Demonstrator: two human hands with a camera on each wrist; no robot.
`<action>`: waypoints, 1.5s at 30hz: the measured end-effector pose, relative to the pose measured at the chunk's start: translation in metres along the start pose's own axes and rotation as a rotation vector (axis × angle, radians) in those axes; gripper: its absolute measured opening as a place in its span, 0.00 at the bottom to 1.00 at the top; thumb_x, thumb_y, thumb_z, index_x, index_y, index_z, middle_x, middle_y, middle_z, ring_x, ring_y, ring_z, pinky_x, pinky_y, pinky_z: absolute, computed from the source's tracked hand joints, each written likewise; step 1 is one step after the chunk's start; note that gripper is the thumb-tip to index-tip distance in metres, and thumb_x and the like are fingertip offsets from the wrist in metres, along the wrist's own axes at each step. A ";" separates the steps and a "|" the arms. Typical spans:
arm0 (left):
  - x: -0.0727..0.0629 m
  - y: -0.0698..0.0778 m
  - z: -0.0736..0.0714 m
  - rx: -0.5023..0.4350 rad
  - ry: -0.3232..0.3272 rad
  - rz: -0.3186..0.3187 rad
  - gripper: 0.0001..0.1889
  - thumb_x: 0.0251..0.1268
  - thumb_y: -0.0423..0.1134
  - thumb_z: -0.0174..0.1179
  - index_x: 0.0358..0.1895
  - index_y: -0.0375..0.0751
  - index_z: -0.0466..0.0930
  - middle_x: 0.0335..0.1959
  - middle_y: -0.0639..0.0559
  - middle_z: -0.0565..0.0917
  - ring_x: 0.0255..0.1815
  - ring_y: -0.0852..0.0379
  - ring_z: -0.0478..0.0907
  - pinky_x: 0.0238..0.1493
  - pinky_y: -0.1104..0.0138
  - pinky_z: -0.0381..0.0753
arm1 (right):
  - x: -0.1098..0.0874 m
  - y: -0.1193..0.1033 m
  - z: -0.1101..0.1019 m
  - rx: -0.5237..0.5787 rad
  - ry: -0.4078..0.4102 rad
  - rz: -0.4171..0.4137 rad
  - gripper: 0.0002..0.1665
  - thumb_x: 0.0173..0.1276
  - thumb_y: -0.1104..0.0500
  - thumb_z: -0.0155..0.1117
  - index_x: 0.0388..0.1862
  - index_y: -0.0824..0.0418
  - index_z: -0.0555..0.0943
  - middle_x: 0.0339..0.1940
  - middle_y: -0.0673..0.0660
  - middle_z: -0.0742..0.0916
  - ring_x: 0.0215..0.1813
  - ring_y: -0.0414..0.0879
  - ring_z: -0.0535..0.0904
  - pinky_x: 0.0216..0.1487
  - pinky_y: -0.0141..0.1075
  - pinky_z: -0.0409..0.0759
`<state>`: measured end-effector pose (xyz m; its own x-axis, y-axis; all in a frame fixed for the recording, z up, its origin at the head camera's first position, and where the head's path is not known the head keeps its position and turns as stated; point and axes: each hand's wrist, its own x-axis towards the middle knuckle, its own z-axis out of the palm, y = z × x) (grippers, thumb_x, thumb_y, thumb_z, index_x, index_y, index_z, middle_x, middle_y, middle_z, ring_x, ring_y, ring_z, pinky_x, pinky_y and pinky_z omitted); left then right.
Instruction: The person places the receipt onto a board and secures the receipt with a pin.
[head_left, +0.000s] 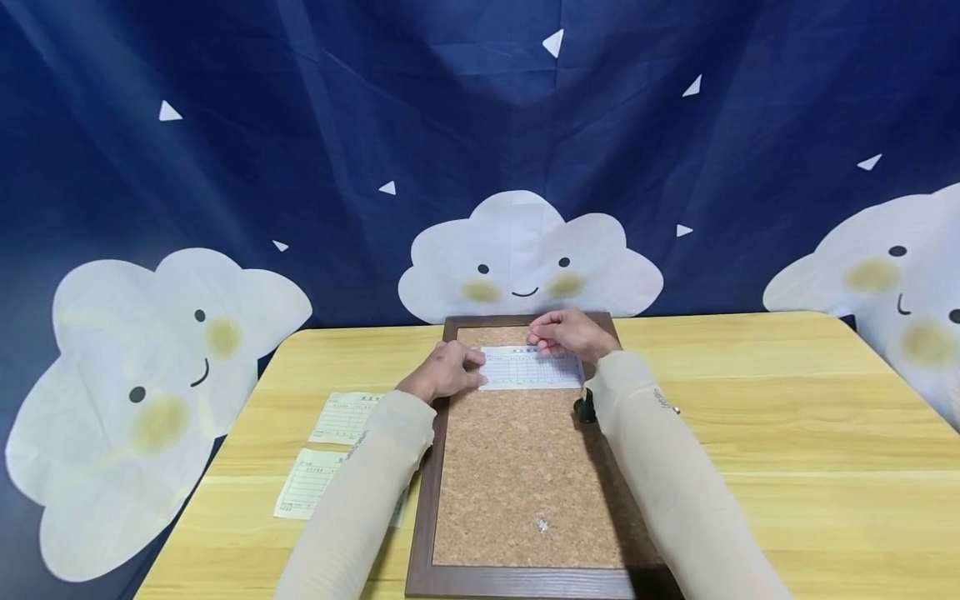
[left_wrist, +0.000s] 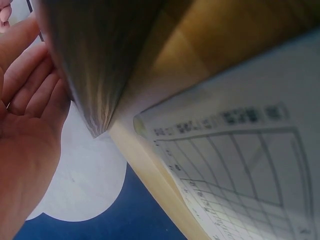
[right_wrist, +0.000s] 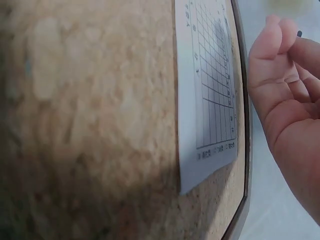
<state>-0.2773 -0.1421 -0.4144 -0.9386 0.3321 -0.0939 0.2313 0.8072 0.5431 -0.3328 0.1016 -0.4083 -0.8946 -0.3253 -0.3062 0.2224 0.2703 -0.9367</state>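
Note:
A white printed form slip (head_left: 531,369) lies crosswise near the top of a cork board (head_left: 525,475) with a brown frame. My left hand (head_left: 448,369) rests at the slip's left end, fingers and thumb touching it and the frame. Above the slip's right part, my right hand (head_left: 573,335) brings thumb and forefinger tips together on what seems a tiny clear pin, mostly hidden. From the right wrist view, the right hand (right_wrist: 290,100) is raised off the board and the slip's near end lifts slightly from the cork.
Yellowish form slips (head_left: 303,483) lie on the wooden table (head_left: 787,467) left of the board, partly under my left sleeve. A small cluster of clear bits (head_left: 543,525) sits low on the cork. Behind the table hangs a blue cloud-print curtain (head_left: 480,125).

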 end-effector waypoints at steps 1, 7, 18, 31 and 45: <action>0.000 0.000 0.000 0.001 0.001 0.003 0.20 0.62 0.36 0.71 0.57 0.41 0.85 0.63 0.46 0.79 0.70 0.47 0.69 0.73 0.59 0.63 | 0.000 0.000 0.000 -0.001 0.001 -0.001 0.15 0.78 0.66 0.53 0.56 0.75 0.75 0.37 0.57 0.86 0.31 0.39 0.79 0.36 0.30 0.83; -0.001 0.000 0.000 0.003 0.001 0.010 0.20 0.62 0.35 0.71 0.57 0.41 0.85 0.63 0.46 0.79 0.68 0.48 0.71 0.71 0.60 0.65 | 0.002 0.001 0.002 0.029 -0.003 0.012 0.15 0.78 0.66 0.53 0.57 0.76 0.74 0.35 0.56 0.86 0.31 0.39 0.80 0.37 0.30 0.84; -0.001 0.000 0.000 0.008 -0.005 0.023 0.20 0.62 0.35 0.71 0.58 0.41 0.84 0.62 0.45 0.80 0.68 0.49 0.72 0.71 0.60 0.65 | 0.002 0.005 0.006 0.102 0.026 0.078 0.16 0.77 0.66 0.55 0.58 0.75 0.75 0.31 0.54 0.86 0.27 0.37 0.80 0.33 0.28 0.82; 0.000 0.001 -0.002 0.022 -0.003 0.035 0.19 0.62 0.35 0.70 0.57 0.39 0.85 0.62 0.45 0.80 0.67 0.48 0.72 0.71 0.59 0.66 | 0.006 0.005 0.009 0.085 0.072 0.143 0.14 0.78 0.66 0.54 0.57 0.73 0.76 0.32 0.55 0.85 0.31 0.41 0.83 0.38 0.30 0.85; 0.001 -0.001 -0.004 0.040 -0.019 0.058 0.15 0.63 0.36 0.70 0.53 0.42 0.87 0.63 0.46 0.79 0.68 0.49 0.72 0.70 0.59 0.67 | 0.006 0.004 0.007 -0.021 0.026 0.189 0.14 0.77 0.66 0.55 0.57 0.70 0.78 0.28 0.51 0.85 0.26 0.37 0.79 0.30 0.27 0.81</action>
<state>-0.2794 -0.1449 -0.4120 -0.9185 0.3874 -0.0791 0.2953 0.8052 0.5143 -0.3343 0.0945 -0.4150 -0.8474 -0.2434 -0.4718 0.3799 0.3430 -0.8591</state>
